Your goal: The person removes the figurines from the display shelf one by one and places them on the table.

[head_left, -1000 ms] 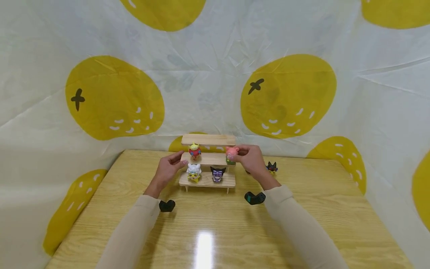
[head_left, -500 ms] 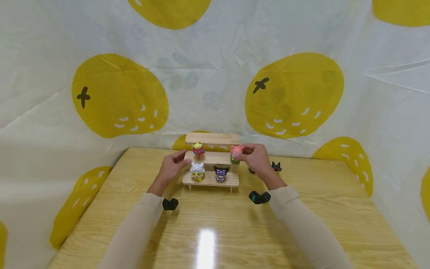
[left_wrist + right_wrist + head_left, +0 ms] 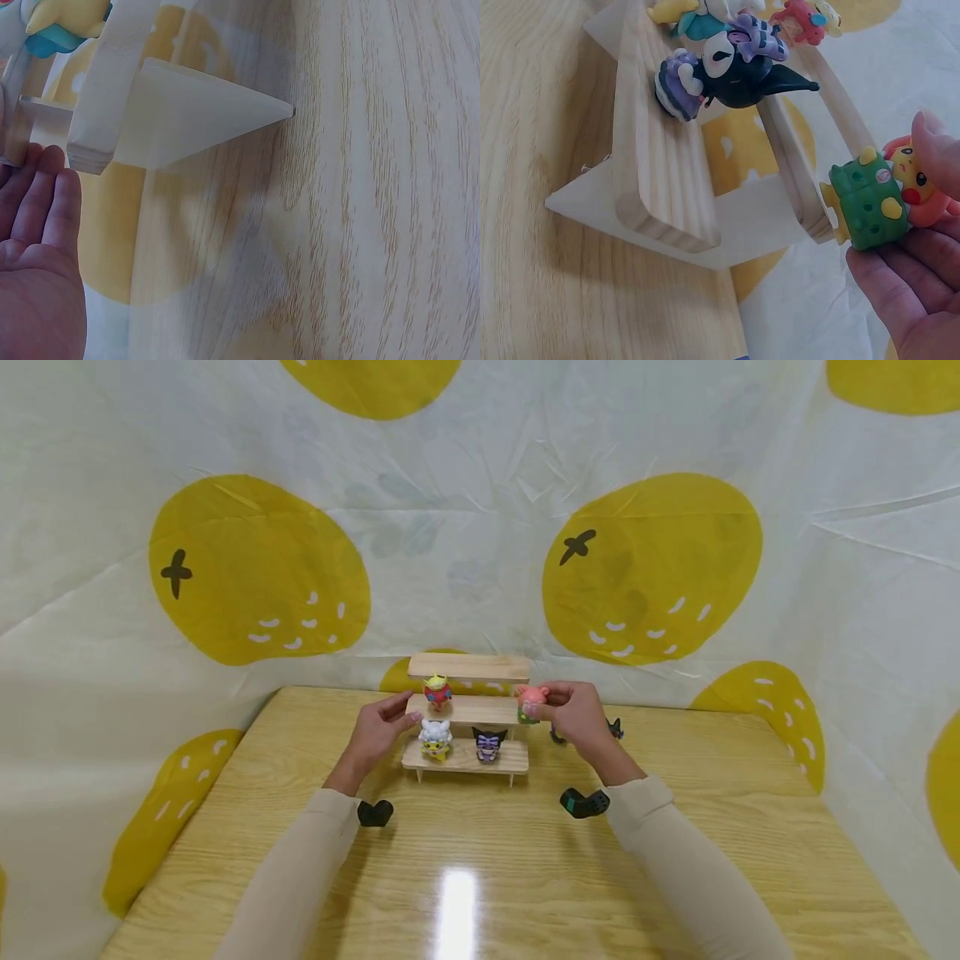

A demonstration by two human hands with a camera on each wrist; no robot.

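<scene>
A three-tier wooden display stand stands at the back of the table. My left hand holds the left end of its middle tier; in the left wrist view the fingers reach out straight to the wood. With thumb and fingers, my right hand pinches a figurine with a pink hood and green body at the middle tier's right end. A red figurine occupies that tier's left side. On the bottom tier are a white-hooded yellow figurine and a black-and-purple one.
Behind my right hand, a dark figurine on the table is partly hidden. A patterned cloth hangs close behind the stand. Black wrist devices sit at both cuffs.
The pink-hooded figurine has shifted slightly right with my right hand, toward the end of the middle tier. My left hand keeps its place on the stand. The head view has swayed a little.
</scene>
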